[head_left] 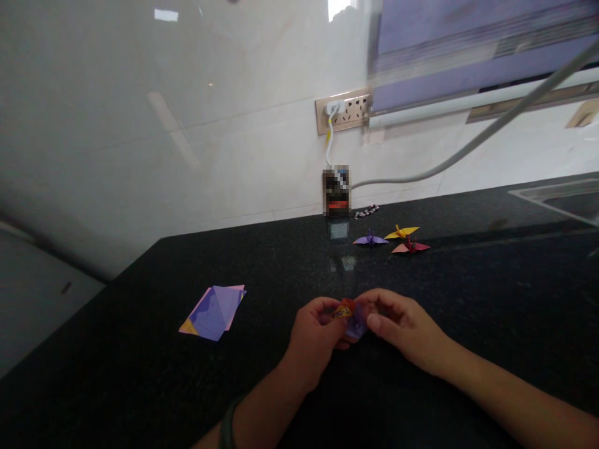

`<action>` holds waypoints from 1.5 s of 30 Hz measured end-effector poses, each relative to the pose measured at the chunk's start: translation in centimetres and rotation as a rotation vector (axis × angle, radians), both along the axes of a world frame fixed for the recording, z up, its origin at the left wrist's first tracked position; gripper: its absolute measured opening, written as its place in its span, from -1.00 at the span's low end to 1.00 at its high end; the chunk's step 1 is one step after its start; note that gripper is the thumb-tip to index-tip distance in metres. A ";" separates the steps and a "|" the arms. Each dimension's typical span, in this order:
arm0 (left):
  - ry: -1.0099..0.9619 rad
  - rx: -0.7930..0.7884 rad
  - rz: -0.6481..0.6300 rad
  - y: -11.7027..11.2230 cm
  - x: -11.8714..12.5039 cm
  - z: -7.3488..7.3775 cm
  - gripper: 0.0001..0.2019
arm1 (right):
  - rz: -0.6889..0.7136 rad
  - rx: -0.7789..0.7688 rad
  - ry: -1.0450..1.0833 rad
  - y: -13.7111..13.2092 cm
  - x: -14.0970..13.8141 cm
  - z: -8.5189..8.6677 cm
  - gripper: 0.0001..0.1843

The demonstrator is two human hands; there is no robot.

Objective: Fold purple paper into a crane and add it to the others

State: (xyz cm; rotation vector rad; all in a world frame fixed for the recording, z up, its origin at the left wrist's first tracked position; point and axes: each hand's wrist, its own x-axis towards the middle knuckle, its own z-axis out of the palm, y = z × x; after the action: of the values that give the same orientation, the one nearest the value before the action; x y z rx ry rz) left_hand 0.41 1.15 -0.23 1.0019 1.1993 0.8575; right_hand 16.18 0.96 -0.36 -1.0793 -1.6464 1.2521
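Low in the middle of the head view, my left hand [318,333] is closed round a small purple folded paper [356,327]. An orange-red and yellow printed piece [345,308] with dark lettering shows at its top, by my left thumb; I cannot make out whether it lies in the paper or against it. From the other side my right hand [397,318] pinches the paper's right edge between thumb and fingers. My fingers cover much of both pieces.
On the black countertop [281,268], paper sheets [215,312] lie left. Purple [370,239], yellow [401,232] and pink-red [411,246] paper cranes stand back right. A blurred-out device [337,192] leans by the wall, with a grey cable [449,167] crossing right.
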 end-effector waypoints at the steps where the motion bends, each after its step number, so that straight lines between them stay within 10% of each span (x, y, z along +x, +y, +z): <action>1: -0.057 -0.027 0.011 0.0 0.0 0.0 -0.74 | -0.011 0.032 -0.027 0.0 -0.1 -0.1 -0.70; 12: -0.230 -0.056 -0.171 -0.3 -0.5 -0.2 -0.61 | 0.006 0.048 -0.035 0.2 -0.1 -0.2 -0.80; 19: -0.105 0.001 -0.064 -0.5 0.2 0.1 -0.70 | 0.043 -0.194 0.150 0.3 -0.4 -1.0 -0.77; 37: 0.072 0.113 -0.076 -0.8 0.4 -0.3 -0.77 | -0.028 -0.222 0.188 0.2 -1.0 -1.5 -0.81; 45: 0.391 0.367 -0.073 -0.9 0.2 -0.6 -0.84 | -0.157 0.004 -0.018 -0.2 -0.9 -1.2 -0.88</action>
State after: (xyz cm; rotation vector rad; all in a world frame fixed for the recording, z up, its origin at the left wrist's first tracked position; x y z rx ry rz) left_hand 0.58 0.30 -0.84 1.5565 1.3471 0.8657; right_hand 15.30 0.79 -1.55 -1.1964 -1.5443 1.1399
